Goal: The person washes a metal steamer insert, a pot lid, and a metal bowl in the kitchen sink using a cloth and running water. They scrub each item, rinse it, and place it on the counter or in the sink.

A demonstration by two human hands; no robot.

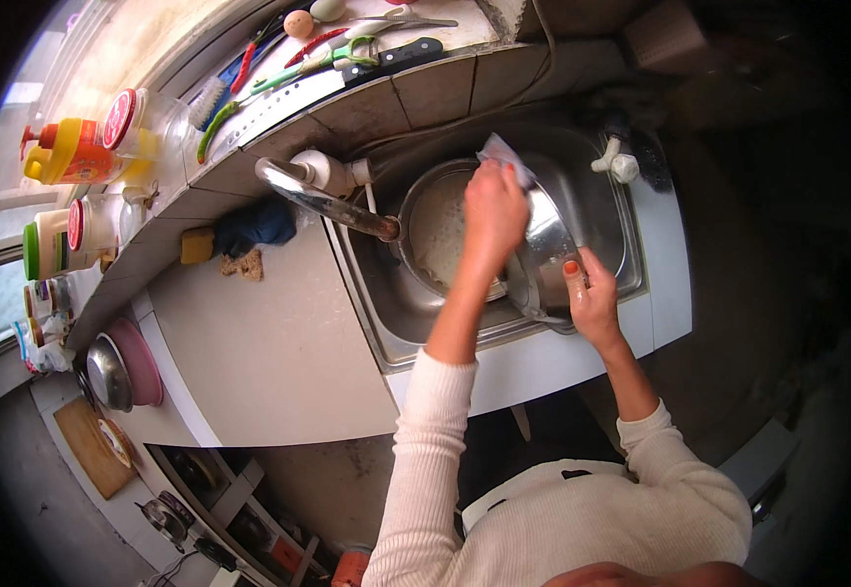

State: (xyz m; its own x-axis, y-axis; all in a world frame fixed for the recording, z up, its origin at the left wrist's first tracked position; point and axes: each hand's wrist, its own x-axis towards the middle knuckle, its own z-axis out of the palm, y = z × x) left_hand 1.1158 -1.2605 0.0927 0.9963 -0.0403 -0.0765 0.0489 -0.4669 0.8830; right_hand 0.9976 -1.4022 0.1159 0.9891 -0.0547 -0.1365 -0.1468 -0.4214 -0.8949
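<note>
My left hand (497,213) holds a pale, crumpled cloth (507,160) against the far rim of a shiny metal lid or pan (547,233). With thumb and fingers, my right hand (592,297) grips the near right edge of that metal piece, which is tilted over the sink. Below it, a round metal basin (432,220) with cloudy water stands in the stainless steel sink (609,227). A curved chrome faucet (330,202) reaches over the basin's left rim. The underside of the held piece is partly hidden.
Left of the sink on the counter (271,345) lie a yellow sponge (198,246) and a dark blue cloth (256,226). The tiled ledge behind bears a kitchen knife (392,60), a green peeler (315,62), peppers, eggs and jars. A white valve (616,163) sits at the sink's right.
</note>
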